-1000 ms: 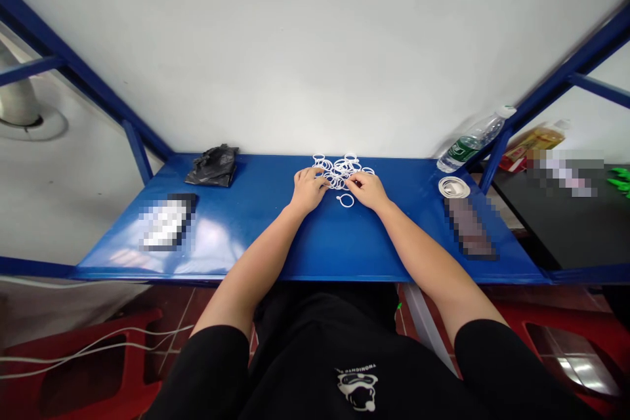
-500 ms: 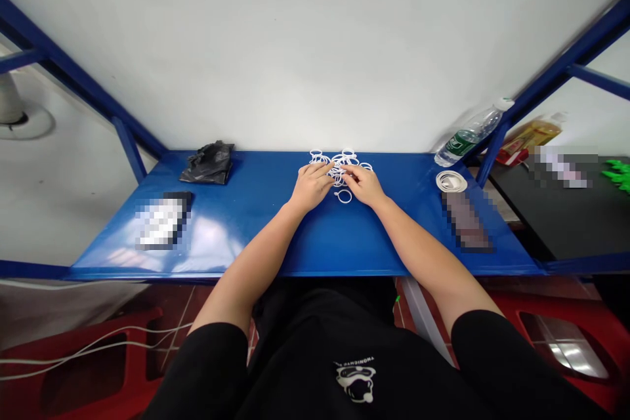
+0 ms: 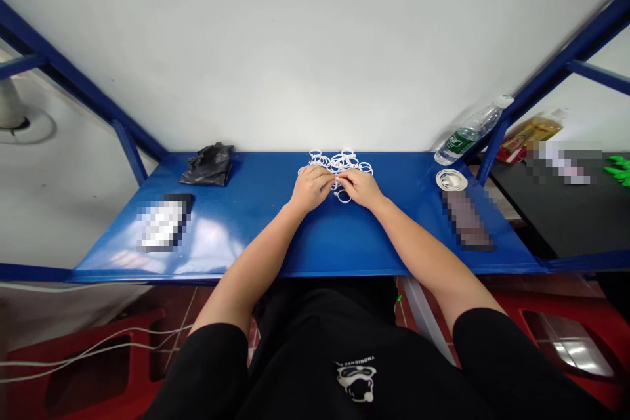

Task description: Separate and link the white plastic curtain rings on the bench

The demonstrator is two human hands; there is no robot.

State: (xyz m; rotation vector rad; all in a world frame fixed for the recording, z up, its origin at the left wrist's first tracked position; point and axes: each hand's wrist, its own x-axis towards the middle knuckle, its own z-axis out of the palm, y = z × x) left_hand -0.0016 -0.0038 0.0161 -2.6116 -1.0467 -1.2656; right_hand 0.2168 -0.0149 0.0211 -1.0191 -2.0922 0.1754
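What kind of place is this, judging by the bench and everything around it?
Probably a plain indoor workroom for small handwork: there's a blue steel workbench against a white wall, a heap of white plastic rings on it, and red plastic stools nearby.

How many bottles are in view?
2: a clear water bottle at the far right corner of the blue table, and a yellow bottle beyond that end. More may be hidden.

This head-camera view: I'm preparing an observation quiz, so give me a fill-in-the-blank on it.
The left hand and right hand both touch the white pile of plastic ____.
The crumpled black bag lies to the ____ of that pile.
The water bottle has a ____ label.

Missing words: rings; left; green.
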